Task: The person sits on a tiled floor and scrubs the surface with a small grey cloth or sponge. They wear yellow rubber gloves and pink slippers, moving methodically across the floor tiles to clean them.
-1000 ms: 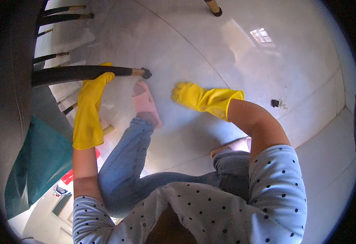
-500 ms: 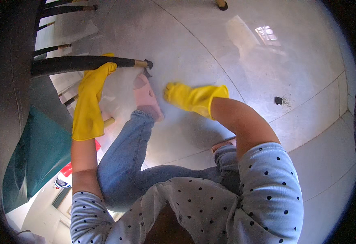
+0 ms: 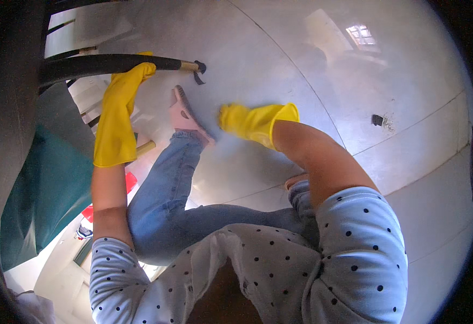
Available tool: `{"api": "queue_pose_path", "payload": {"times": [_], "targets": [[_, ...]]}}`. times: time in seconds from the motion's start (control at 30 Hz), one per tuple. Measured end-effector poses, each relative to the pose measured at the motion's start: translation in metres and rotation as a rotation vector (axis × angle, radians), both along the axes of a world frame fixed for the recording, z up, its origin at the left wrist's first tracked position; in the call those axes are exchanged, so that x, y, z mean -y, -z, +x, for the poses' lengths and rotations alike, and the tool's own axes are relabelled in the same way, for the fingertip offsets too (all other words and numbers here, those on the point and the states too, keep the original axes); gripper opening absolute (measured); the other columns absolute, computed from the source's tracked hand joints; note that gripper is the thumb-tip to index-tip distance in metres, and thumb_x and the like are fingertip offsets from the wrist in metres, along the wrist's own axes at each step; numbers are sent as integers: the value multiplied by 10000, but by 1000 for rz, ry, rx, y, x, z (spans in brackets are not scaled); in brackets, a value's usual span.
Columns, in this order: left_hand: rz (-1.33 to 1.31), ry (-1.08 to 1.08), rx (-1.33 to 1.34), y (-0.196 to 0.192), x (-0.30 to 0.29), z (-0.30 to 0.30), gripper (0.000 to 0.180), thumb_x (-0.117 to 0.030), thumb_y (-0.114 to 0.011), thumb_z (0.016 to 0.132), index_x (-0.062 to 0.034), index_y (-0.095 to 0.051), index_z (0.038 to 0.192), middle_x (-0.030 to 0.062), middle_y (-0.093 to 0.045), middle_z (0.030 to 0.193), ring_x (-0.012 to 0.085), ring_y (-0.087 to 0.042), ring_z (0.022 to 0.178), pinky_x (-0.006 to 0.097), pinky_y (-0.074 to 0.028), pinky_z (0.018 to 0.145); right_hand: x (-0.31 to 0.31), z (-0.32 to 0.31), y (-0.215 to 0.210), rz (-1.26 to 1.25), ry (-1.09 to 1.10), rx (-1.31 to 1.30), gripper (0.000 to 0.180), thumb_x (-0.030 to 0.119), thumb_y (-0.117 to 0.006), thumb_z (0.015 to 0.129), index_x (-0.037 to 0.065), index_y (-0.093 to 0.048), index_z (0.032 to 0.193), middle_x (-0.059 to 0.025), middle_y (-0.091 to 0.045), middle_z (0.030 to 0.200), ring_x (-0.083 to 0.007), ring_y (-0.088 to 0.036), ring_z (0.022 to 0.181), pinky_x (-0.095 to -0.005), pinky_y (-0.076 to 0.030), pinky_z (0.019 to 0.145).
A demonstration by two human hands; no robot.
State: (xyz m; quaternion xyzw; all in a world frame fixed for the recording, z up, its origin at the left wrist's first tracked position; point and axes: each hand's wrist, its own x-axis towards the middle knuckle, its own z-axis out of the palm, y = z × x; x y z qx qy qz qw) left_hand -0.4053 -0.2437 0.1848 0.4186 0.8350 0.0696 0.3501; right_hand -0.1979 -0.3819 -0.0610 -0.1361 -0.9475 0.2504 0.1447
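Shoe (image 3: pixel 181 117) now tilted, left hand (image 3: pixel 131 78) clasping furniture-leg (image 3: pixel 167 62)

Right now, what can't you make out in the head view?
Head view:
Yellow rubber-gloved right hand: blur hides its fingers and anything held.
Yellow rubber-gloved left hand: black curved furniture leg hides most fingers.
Small black scrap at right: too small to identify.

Window-shaped glare (image 3: pixel 361 34) marks the glossy floor (image 3: pixel 258 70), its seams (image 3: pixel 302 73) curve, and the right fingers (image 3: pixel 228 115) blur.
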Motion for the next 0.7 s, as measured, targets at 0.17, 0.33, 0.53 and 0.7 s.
{"api": "queue_pose_path", "payload": {"times": [0.17, 0.33, 0.53, 0.7], "targets": [[17, -17, -86, 3, 2, -8, 318, -174, -624, 915, 12, -670, 1168, 91, -705, 1043, 187, -665, 980, 292, -500, 901, -7, 9, -3, -110, -54, 52, 128, 209, -620, 782, 137, -695, 857, -48, -682, 967, -271, -643, 944, -389, -539, 781], [118, -51, 57, 15, -6, 10, 318, -149, -659, 882, 3, -675, 1161, 83, -701, 1037, 184, -659, 942, 282, -497, 885, -15, -59, -4, -308, 395, 70, 141, 192, -597, 837, 128, -704, 903, -89, -686, 1030, -324, -648, 995, -414, -539, 809], [100, -191, 66, 3, -3, 26, 368, -130, -681, 833, -33, -677, 1188, 72, -673, 1090, 188, -626, 976, 280, -460, 919, -41, -88, -29, -86, 308, -38, 145, 189, -591, 844, 124, -704, 908, -96, -688, 1008, -334, -650, 974, -416, -535, 792], [23, -141, 41, 8, -2, 19, 394, -237, -693, 828, -66, -691, 1183, 77, -681, 1084, 208, -627, 982, 290, -456, 916, -8, -43, -2, -86, -114, 52, 147, 179, -588, 846, 120, -705, 912, -96, -690, 980, -338, -651, 934, -418, -527, 780]]}}
